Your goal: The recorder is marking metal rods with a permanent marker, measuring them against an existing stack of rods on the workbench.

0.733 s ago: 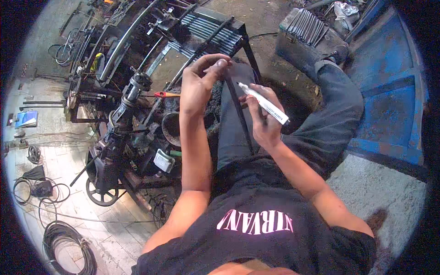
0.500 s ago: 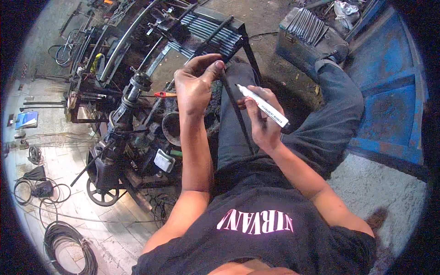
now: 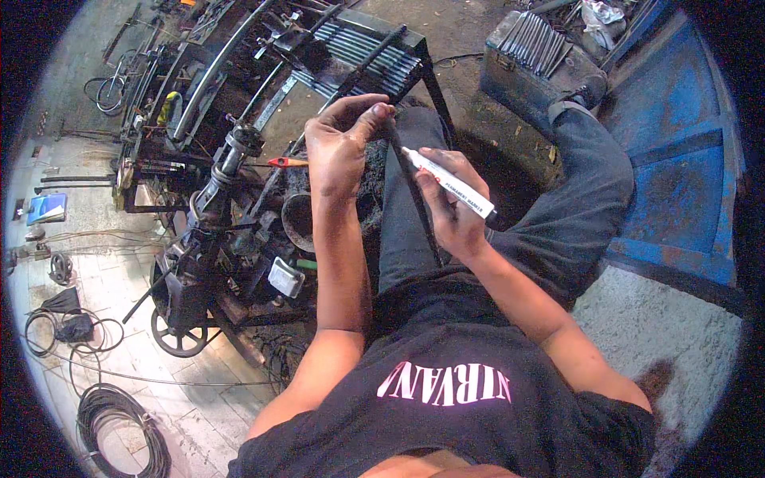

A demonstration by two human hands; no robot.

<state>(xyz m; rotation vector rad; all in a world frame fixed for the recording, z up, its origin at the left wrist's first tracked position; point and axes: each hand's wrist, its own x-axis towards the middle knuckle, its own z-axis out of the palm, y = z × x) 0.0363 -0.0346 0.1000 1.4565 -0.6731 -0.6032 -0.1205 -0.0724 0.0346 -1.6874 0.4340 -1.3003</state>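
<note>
My left hand (image 3: pixel 343 139) pinches the far end of a narrow dark metal bar (image 3: pixel 416 195) between thumb and fingers. The bar slants down over my thigh toward my lap. In my right hand (image 3: pixel 458 199) is a white permanent marker (image 3: pixel 454 185), uncapped, its dark-capped rear end toward me. Its tip is at the bar's edge, a little below my left hand; whether it touches cannot be made out. A red-tipped tool (image 3: pixel 288 162) pokes out beside my left wrist.
A metal rack with several shiny bars (image 3: pixel 366 60) stands ahead. A dirty toolbox (image 3: pixel 510 76) carrying metal strips sits ahead right, beside a blue metal panel (image 3: pixel 677 175). Machinery with a handwheel (image 3: pixel 179 333) crowds my left; a coiled cable (image 3: pixel 119 434) lies on the tiles.
My right hand has shifted slightly left with the marker, bringing its tip from beside the bar up to it. My left hand has barely moved and keeps its pinch.
</note>
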